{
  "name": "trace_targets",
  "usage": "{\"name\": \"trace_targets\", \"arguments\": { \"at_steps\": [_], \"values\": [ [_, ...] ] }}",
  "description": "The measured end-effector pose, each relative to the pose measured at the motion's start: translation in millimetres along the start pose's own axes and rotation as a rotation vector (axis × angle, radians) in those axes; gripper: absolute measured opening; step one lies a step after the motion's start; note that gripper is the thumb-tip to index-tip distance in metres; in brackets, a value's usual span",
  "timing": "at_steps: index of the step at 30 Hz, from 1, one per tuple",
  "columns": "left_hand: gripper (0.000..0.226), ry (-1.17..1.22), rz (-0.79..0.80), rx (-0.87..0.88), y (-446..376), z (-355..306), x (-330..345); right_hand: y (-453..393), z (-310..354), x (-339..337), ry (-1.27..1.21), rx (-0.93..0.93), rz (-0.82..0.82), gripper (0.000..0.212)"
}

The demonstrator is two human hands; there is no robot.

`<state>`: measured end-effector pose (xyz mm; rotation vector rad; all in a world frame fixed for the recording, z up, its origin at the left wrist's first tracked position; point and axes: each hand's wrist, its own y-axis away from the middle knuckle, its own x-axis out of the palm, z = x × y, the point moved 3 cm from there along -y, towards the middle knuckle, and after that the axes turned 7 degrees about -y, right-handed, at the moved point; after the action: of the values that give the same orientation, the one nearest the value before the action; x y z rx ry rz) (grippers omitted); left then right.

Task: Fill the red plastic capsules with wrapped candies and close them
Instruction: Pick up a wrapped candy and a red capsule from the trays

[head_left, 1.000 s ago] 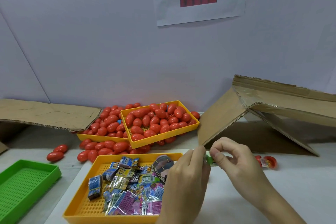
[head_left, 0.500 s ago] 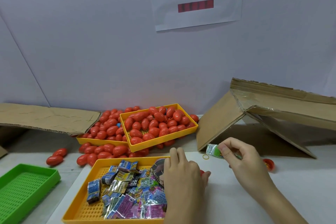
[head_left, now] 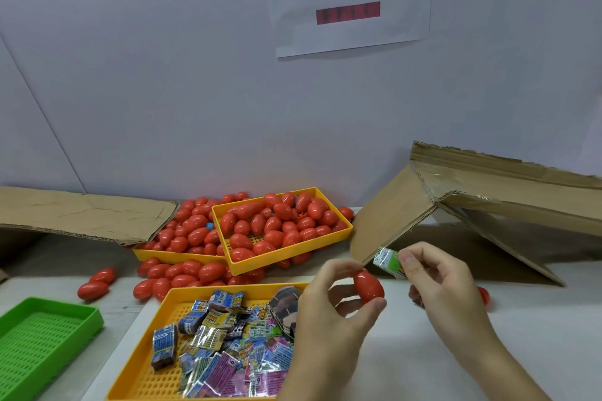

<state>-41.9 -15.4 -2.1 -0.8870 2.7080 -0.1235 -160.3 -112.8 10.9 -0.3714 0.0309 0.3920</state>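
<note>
Two hands are raised over the table's near edge: a red capsule (head_left: 368, 286) is pinched upright by the left hand (head_left: 329, 312), just left of a wrapped candy (head_left: 387, 262) pinched by the right hand (head_left: 439, 280).

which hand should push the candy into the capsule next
Probably the right hand: it already pinches the green-wrapped candy just above and beside the red capsule, which the left hand grips and can steady.

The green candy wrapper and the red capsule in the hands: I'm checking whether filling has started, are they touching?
Apart. The head view shows table between the green candy wrapper, pinched by the right hand, and the red capsule in the left hand.
</note>
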Motion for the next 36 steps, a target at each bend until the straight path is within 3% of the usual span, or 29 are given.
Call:
{"name": "trace_targets", "arguments": {
  "at_steps": [9, 17, 23, 26, 28, 31, 36],
  "values": [
    [0.044, 0.176, 0.097, 0.021, 2.2, -3.9, -6.3, 2.6, 8.1, 1.0, -0.119, 0.012, -0.002, 0.017],
    [0.054, 0.887, 0.316, -0.118, 4.2, -11.6, -4.6, 4.3, 7.7, 2.9, -0.212, 0.073, -0.010, 0.029],
    [0.046, 1.032, 0.382, -0.169, 3.9, -13.4, -2.0, 4.2, 9.0, 4.2, -0.250, 0.080, 0.004, 0.025],
    [0.037, 0.906, 0.326, -0.188, 1.9, -11.9, -1.0, 4.2, 9.4, 5.2, -0.243, 0.067, -0.001, 0.022],
    [0.030, 0.620, 0.222, -0.140, 0.3, -7.4, -4.1, 4.2, 8.7, 5.3, -0.226, 0.059, -0.007, 0.022],
    [0.034, 0.071, 0.044, 0.068, 0.8, -2.0, -8.8, 4.5, 8.3, 5.7, -0.198, 0.037, -0.001, 0.021],
    [0.047, -0.263, -0.208, 0.347, 0.4, -8.3, -14.0, 4.7, 8.0, 7.9, -0.185, 0.013, 0.000, 0.019]
  ]
}}
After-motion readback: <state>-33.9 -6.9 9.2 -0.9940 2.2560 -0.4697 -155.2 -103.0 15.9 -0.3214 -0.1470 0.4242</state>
